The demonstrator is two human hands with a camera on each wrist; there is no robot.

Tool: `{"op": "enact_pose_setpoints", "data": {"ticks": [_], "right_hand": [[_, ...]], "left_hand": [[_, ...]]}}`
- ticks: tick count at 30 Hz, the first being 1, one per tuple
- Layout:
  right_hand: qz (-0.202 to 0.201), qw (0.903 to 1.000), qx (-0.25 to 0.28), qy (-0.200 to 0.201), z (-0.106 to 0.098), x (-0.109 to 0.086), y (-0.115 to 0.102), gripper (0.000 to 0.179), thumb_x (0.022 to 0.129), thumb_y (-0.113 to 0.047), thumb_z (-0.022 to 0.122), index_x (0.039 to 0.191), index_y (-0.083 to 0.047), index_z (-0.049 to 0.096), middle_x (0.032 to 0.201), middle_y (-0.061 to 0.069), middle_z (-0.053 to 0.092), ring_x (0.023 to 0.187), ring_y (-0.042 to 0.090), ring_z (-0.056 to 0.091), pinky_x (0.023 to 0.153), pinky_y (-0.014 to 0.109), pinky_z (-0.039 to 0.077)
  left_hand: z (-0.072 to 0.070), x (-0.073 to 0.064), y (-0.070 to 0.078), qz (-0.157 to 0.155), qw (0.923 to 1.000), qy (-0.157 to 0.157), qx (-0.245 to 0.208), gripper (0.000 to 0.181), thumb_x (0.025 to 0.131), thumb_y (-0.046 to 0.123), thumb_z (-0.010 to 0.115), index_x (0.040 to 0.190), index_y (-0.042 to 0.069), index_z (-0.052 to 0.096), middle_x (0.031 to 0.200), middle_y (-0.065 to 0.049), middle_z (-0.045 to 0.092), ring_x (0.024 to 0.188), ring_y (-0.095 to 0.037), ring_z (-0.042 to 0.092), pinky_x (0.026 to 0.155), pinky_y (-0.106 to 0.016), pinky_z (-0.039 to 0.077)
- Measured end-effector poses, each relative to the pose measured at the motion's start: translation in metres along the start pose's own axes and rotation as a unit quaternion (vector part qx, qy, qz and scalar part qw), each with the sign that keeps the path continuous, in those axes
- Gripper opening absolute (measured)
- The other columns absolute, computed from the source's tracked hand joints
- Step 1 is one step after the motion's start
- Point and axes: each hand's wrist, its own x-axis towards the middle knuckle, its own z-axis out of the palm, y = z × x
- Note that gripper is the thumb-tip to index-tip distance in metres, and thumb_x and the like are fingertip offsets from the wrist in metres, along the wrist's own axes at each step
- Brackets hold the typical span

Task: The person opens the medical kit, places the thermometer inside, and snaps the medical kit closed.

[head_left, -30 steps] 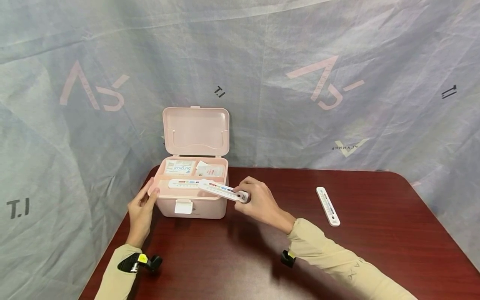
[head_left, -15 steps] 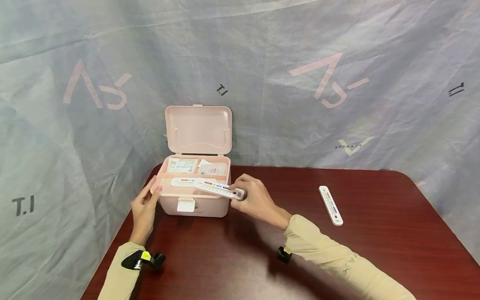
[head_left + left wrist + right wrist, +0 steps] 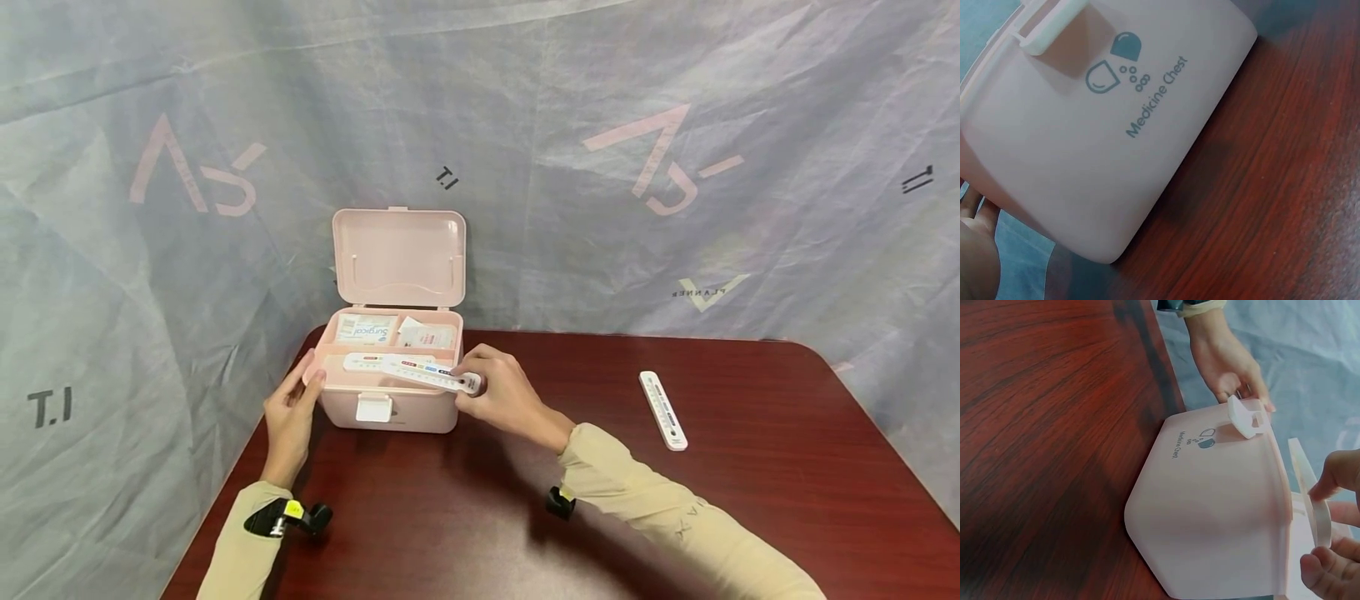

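A pink medicine chest [image 3: 420, 417] stands with its lid [image 3: 399, 258] raised at the table's left side. My left hand [image 3: 288, 429] grips its left side, thumb at the front corner and fingers along the side wall. Over the front compartment, my right hand [image 3: 506, 392] pinches one end of a white thermometer [image 3: 431, 375] printed with coloured bands. That thermometer slants above the chest and overlaps another white thermometer [image 3: 360, 362] in the front compartment, whose right part is partly hidden. In the right wrist view the held thermometer [image 3: 1313, 503] appears edge-on between thumb and fingers.
A third thermometer [image 3: 663, 411] lies on the dark red table [image 3: 750, 500] at the right. The chest's rear compartments hold a packet marked Surgical [image 3: 366, 328] and a small white packet [image 3: 426, 334]. A grey cloth [image 3: 525, 208] hangs behind.
My right hand has moved left with the thermometer, bringing it farther over the front compartment. The left hand keeps its grip on the chest. The head view has shifted slightly.
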Motion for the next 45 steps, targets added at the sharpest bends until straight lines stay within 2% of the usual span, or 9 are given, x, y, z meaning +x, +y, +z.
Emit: {"op": "enact_pose_setpoints", "data": {"ticks": [4,8,14,17,20,27,35,39,45], "right_hand": [[-0.003,1.0000,0.001,0.001,0.003,0.002,0.002,0.026,0.064,-0.003,0.067,0.089,-0.007,0.074,0.089,-0.001,0.062,0.079,0.012,0.057,0.065,0.030,0.050],[-0.003,1.0000,-0.004,0.004,0.005,0.005,0.002,0.025,0.064,-0.004,0.068,0.088,-0.008,0.074,0.089,-0.002,0.061,0.079,0.012,0.057,0.067,0.024,0.047],[-0.004,1.0000,0.002,0.004,0.006,0.009,0.002,0.024,0.065,-0.003,0.068,0.088,-0.007,0.074,0.089,0.000,0.061,0.078,0.013,0.057,0.066,0.025,0.047],[-0.009,1.0000,0.002,0.002,0.005,0.011,0.002,0.023,0.065,-0.003,0.068,0.088,-0.007,0.074,0.089,0.000,0.061,0.079,0.013,0.057,0.066,0.026,0.048],[-0.013,0.9999,-0.002,-0.001,0.005,0.012,0.002,0.023,0.065,-0.003,0.068,0.088,-0.007,0.074,0.090,0.000,0.062,0.080,0.013,0.056,0.068,0.025,0.047],[-0.024,0.9996,-0.004,-0.011,0.005,0.016,0.002,0.024,0.067,-0.003,0.069,0.090,-0.006,0.074,0.093,0.001,0.063,0.083,0.014,0.057,0.071,0.025,0.046],[-0.035,0.9991,-0.013,-0.021,0.006,0.020,0.003,0.024,0.067,-0.006,0.070,0.090,-0.005,0.074,0.094,0.003,0.064,0.086,0.014,0.057,0.074,0.027,0.046],[-0.040,0.9987,-0.016,-0.026,0.006,0.023,0.005,0.023,0.067,-0.005,0.069,0.090,-0.005,0.073,0.093,0.002,0.063,0.085,0.014,0.057,0.074,0.027,0.046],[-0.045,0.9982,-0.017,-0.035,0.008,0.027,0.005,0.022,0.068,-0.005,0.067,0.090,-0.006,0.073,0.090,0.001,0.061,0.082,0.013,0.056,0.072,0.024,0.046]], "left_hand": [[0.000,0.001,0.000,0.001,1.0000,-0.001,0.006,0.045,0.088,0.006,0.067,0.130,-0.003,0.054,0.135,-0.021,0.049,0.132,-0.016,0.039,0.104,-0.023,0.034],[-0.001,0.002,-0.004,-0.001,1.0000,-0.003,0.002,0.046,0.088,0.006,0.067,0.131,-0.004,0.053,0.136,-0.020,0.049,0.132,-0.015,0.039,0.105,-0.023,0.033],[-0.005,0.006,-0.022,0.009,0.9998,0.005,-0.019,0.045,0.086,0.003,0.068,0.129,-0.001,0.056,0.135,-0.017,0.051,0.132,-0.023,0.038,0.103,-0.024,0.036],[-0.006,0.007,-0.027,0.014,0.9996,0.010,-0.022,0.044,0.086,0.003,0.068,0.128,0.000,0.058,0.134,-0.016,0.053,0.132,-0.023,0.039,0.101,-0.021,0.037],[-0.005,0.007,-0.027,0.017,0.9996,0.012,-0.020,0.044,0.086,0.005,0.069,0.128,0.001,0.058,0.133,-0.013,0.054,0.131,-0.021,0.041,0.100,-0.019,0.037],[-0.005,0.007,-0.028,0.016,0.9997,0.009,-0.017,0.044,0.086,0.005,0.068,0.129,0.000,0.057,0.134,-0.015,0.053,0.133,-0.027,0.038,0.102,-0.020,0.035],[-0.006,0.008,-0.028,0.018,0.9997,0.006,-0.015,0.045,0.087,0.003,0.067,0.130,0.000,0.056,0.136,-0.018,0.050,0.133,-0.021,0.038,0.103,-0.019,0.034],[-0.006,0.008,-0.028,0.020,0.9997,0.008,-0.015,0.045,0.086,0.004,0.068,0.129,-0.001,0.056,0.135,-0.018,0.051,0.132,-0.024,0.038,0.101,-0.018,0.035],[-0.006,0.007,-0.026,0.020,0.9997,0.009,-0.011,0.044,0.086,0.005,0.069,0.128,0.000,0.057,0.134,-0.016,0.053,0.131,-0.022,0.040,0.099,-0.017,0.036]]}}
